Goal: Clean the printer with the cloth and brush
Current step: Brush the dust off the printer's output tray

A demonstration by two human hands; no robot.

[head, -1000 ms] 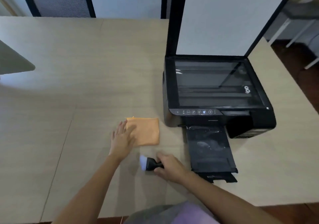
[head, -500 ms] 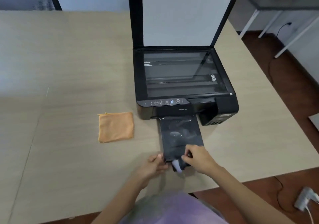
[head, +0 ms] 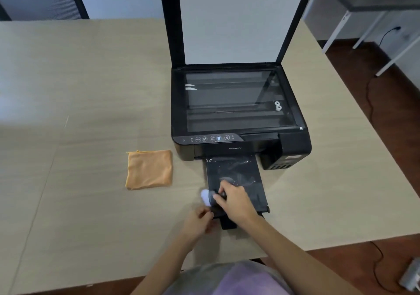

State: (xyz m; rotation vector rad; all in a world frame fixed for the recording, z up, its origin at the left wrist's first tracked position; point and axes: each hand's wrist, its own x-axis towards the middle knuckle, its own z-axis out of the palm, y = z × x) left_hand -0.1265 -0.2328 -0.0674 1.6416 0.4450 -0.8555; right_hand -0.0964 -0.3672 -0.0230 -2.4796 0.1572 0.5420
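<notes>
A black printer stands on the table with its scanner lid raised and the glass bare. Its dusty output tray sticks out toward me. My right hand lies over the tray's left front part, closed on a small black brush whose white bristles point left at the tray's edge. My left hand pinches the tray's front left corner. A folded orange cloth lies flat on the table to the left of the printer, apart from both hands.
The beige table ends close on the right and in front of me. A black cable and a white power strip lie on the brown floor at the right. White table legs stand at the back right.
My left hand left the cloth and came to the tray's front corner. My right hand carried the brush from the table onto the tray, then moved it further up the tray.
</notes>
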